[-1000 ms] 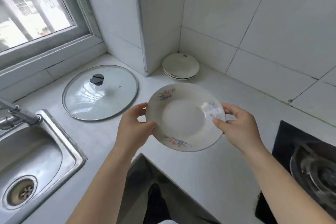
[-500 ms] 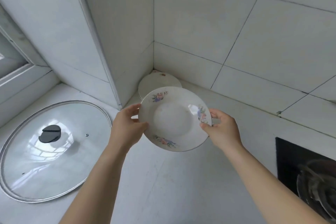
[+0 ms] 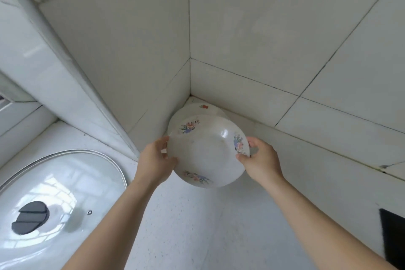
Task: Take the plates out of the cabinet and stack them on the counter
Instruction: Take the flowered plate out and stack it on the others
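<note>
One floral-rimmed plate (image 3: 208,151), tilted, hangs just above and in front of the stack (image 3: 198,109) tucked into the tiled corner, hiding its near edge; number of plates in that stack impossible to tell. Gripped at opposite rims by left hand (image 3: 153,160) and right hand (image 3: 264,161), thumbs on the face, fingers curled behind. Open counter (image 3: 197,226) below and nearer, one glass lid (image 3: 65,182) well to the left, one black hob edge (image 3: 392,237) at far right.
</note>
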The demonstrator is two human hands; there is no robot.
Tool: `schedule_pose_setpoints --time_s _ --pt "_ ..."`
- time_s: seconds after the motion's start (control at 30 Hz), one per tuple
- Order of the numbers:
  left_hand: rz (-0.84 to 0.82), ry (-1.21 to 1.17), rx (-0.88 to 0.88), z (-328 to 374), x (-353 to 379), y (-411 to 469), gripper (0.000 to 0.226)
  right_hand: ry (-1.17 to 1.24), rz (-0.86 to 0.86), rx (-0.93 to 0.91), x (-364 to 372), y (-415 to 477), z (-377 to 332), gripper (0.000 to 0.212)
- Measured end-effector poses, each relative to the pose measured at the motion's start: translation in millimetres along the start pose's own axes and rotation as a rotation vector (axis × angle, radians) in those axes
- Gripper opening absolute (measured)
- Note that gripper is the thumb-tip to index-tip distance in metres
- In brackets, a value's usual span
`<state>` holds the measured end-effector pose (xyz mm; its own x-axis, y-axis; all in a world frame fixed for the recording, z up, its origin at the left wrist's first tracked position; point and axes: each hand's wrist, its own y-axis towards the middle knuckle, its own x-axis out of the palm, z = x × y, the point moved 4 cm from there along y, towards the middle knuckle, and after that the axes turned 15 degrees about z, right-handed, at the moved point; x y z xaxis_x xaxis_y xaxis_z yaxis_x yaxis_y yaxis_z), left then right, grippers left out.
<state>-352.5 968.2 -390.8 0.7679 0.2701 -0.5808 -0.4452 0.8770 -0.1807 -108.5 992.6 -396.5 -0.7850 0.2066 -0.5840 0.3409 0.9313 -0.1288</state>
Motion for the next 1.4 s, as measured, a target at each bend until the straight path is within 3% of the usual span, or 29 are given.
schedule_pose_setpoints --time_s 0.83,1.13,1.27,1.4 --pt "0.055 0.005 -0.075 -28.8 34.4 56.4 0.048 -0.060 -0.065 -0.067 48.8 60.1 10.6 0.027" --pt "0.094 0.173 0.100 -25.0 30.6 48.5 0.053 -0.085 -0.060 -0.093 49.1 60.0 8.2 0.024" --pt "0.045 0.269 0.205 -23.5 30.9 41.2 0.053 -0.247 -0.073 -0.198 48.2 56.0 11.8 0.043" --pt "0.022 0.281 0.240 -21.1 32.4 35.6 0.046 -0.442 -0.074 -0.458 44.1 43.7 2.1 0.041"
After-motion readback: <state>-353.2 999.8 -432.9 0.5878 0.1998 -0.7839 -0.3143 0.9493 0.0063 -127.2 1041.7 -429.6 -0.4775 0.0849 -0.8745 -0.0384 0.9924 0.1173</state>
